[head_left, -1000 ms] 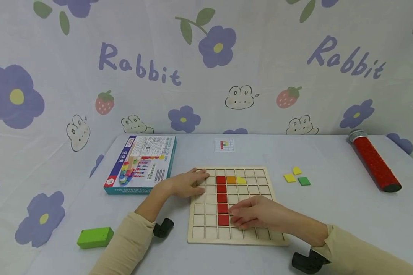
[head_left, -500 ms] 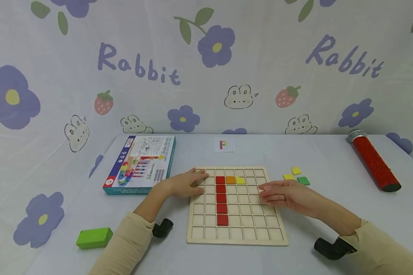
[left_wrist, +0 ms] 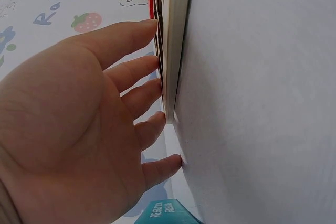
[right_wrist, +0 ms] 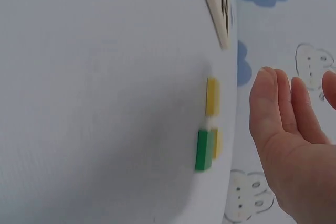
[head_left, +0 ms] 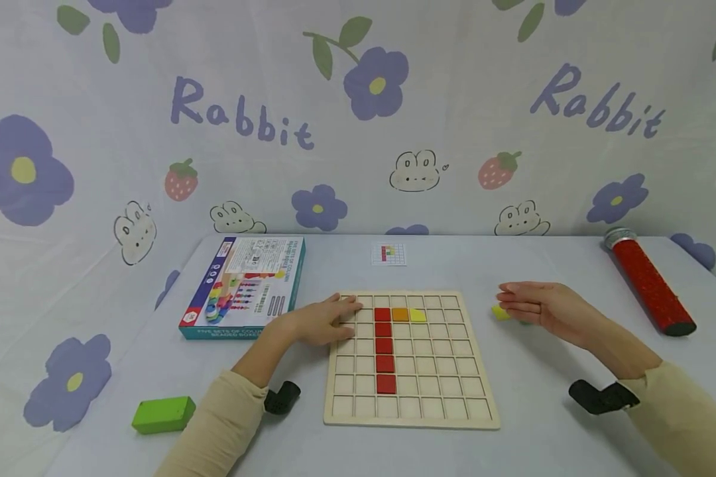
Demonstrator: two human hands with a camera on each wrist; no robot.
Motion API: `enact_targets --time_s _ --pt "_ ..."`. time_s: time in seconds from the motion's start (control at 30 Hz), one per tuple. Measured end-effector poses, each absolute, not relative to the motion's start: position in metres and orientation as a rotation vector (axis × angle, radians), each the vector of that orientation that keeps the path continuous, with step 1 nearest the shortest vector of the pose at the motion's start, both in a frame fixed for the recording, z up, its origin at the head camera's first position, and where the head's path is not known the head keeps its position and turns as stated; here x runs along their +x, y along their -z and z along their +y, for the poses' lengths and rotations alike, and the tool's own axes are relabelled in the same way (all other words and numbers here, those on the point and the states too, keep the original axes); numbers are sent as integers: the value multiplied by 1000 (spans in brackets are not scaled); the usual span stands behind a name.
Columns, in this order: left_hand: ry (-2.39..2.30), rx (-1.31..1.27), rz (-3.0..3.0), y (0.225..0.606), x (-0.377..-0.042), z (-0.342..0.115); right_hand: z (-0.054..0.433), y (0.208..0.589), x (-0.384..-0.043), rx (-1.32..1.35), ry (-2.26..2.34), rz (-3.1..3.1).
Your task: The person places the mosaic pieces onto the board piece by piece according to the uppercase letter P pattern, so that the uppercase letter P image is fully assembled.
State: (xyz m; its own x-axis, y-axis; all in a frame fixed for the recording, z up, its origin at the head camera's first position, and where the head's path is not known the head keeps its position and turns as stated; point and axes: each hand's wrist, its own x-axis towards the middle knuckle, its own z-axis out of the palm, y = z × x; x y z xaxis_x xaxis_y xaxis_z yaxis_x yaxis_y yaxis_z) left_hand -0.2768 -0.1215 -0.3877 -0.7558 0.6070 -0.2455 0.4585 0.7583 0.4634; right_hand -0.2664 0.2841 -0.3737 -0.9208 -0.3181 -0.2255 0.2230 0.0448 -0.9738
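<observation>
Tiles (right_wrist: 203,150) could scatter if the right hand (head_left: 551,311), fingers straight and apparently holding nothing, sweeps low; the left hand (head_left: 313,321) rests spread on the grid board (head_left: 428,366)

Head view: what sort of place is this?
Probably a staged tabletop recording or play setup: a Rabbit-print backdrop behind a pale table, with a wooden grid board and colored tiles.

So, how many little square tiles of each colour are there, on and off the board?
Red tiles: 5, all on the board
Orange tile: 1, on the board
Yellow tiles: 3, one on the board, two off it
Green tile: 1, off the board
Total: 10 tiles
</observation>
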Motion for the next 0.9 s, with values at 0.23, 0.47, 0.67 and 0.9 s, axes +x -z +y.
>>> enact_targets --time_s 0.23,0.47,0.67,0.9 --pt "-525 802 2575 389 -278 -122 302 379 -278 -41 1945 1979" --pt "-537 796 2574 389 -277 -121 310 385 -283 -54 1841 2136" --pt "-546 798 2576 386 -274 -120 311 389 -284 -137 1593 2344" --pt "-548 802 2574 384 -273 -121 315 391 -284 -201 1280 2556"
